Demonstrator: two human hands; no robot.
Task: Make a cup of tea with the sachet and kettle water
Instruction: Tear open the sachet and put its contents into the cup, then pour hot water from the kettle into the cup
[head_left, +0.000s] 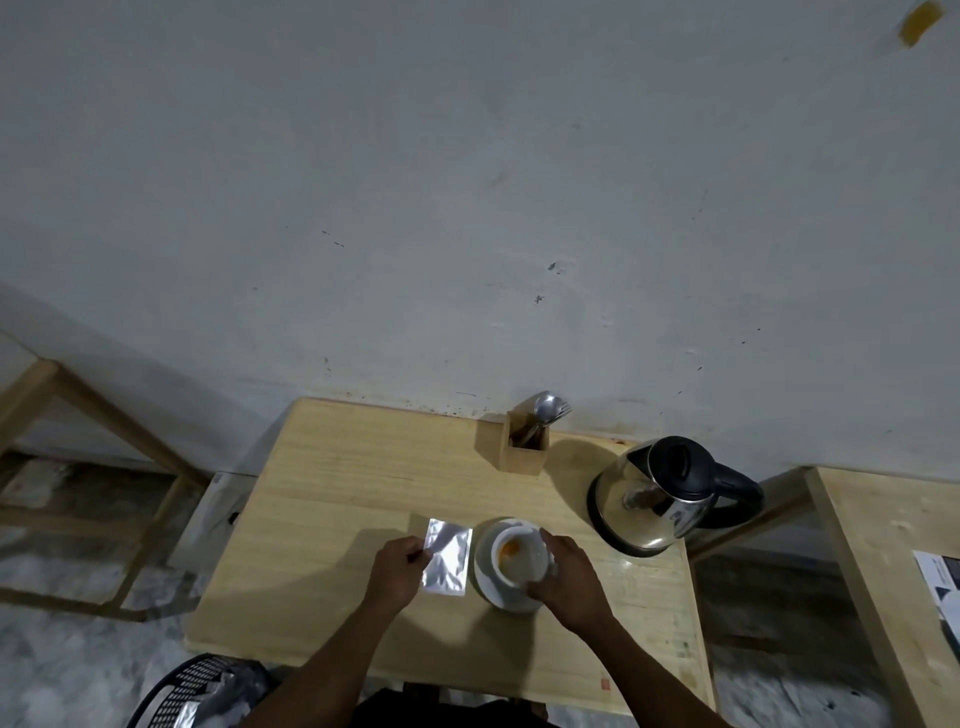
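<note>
A white cup (519, 558) stands on a white saucer (485, 577) near the middle of the wooden table (363, 483); orange powder lies inside the cup. My right hand (569, 577) wraps around the cup's right side. A silver foil sachet (448, 557) lies flat just left of the saucer, and my left hand (397, 571) pinches its left edge. A steel kettle (654, 493) with a black lid and handle sits on its base at the right, lid closed.
A wooden holder (525, 447) with spoons and a fork stands at the back against the wall. A black mesh bin (195, 691) with foil wrappers sits below the table's front left. Wooden frames flank the table on both sides.
</note>
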